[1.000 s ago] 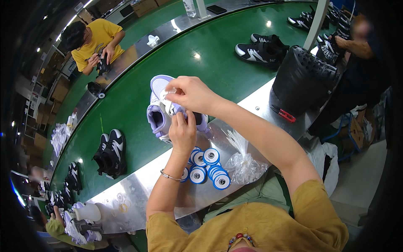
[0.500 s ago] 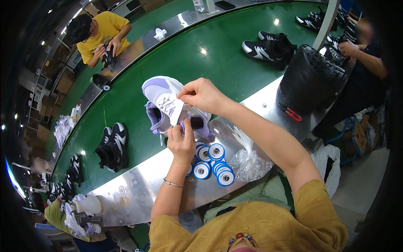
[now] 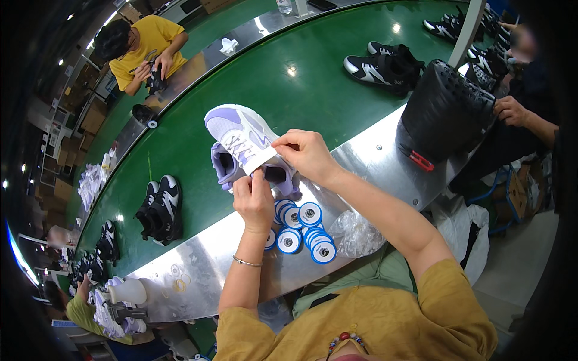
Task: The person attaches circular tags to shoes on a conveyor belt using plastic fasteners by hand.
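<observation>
A lilac-and-white sneaker (image 3: 226,122) with white laces stands on the green belt's near side, its toe pointing away to the left. Beside it, partly hidden, is a second lilac shoe (image 3: 221,168). Over the laces and tongue lies a white strip (image 3: 259,160), pulled fairly straight between both hands. My left hand (image 3: 253,204) pinches its lower end near the shoe opening. At the upper end, my right hand (image 3: 308,157) closes thumb and fingers on it. Just below sit several round blue-rimmed white tags (image 3: 289,241) and a clear plastic bag (image 3: 358,234).
Black-and-white shoe pairs stand on the green belt (image 3: 253,78), one pair (image 3: 162,210) left and another (image 3: 382,69) far right. A black bin (image 3: 442,117) with a red clip (image 3: 421,160) stands on the metal ledge (image 3: 205,265). Co-workers sit across and at right.
My right hand has moved slightly right and down, and the white strip has turned to lie flatter across the shoe. My left hand has shifted slightly left. At right, a co-worker's hand has moved down beside the bin.
</observation>
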Demonstrator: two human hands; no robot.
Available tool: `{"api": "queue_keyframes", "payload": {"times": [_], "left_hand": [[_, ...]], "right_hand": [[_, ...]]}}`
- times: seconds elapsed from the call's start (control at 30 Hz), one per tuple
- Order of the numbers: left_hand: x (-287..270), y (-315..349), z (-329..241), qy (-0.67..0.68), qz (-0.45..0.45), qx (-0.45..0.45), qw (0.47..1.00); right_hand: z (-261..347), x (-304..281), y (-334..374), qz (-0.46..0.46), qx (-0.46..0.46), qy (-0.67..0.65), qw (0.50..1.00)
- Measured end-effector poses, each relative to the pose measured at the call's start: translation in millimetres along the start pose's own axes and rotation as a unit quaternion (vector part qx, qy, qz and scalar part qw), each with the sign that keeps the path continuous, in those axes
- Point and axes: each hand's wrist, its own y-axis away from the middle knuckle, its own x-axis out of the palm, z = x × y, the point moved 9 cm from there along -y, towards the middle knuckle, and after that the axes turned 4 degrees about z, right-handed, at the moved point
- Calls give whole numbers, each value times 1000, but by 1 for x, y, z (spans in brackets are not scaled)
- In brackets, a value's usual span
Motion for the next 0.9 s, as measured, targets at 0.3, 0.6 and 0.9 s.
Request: {"api": "queue_keyframes", "payload": {"times": [0.3, 0.6, 0.9], "left_hand": [[-2, 0, 1, 14, -22, 29, 999], [6, -23, 18, 25, -7, 5, 1000], [73, -85, 70, -12, 169, 66, 983]], "right_hand": [[-33, 15, 9, -33, 31, -64, 997], [-32, -13, 2, -82, 23, 1, 996], [-38, -109, 41, -119, 117, -33, 985]]}}
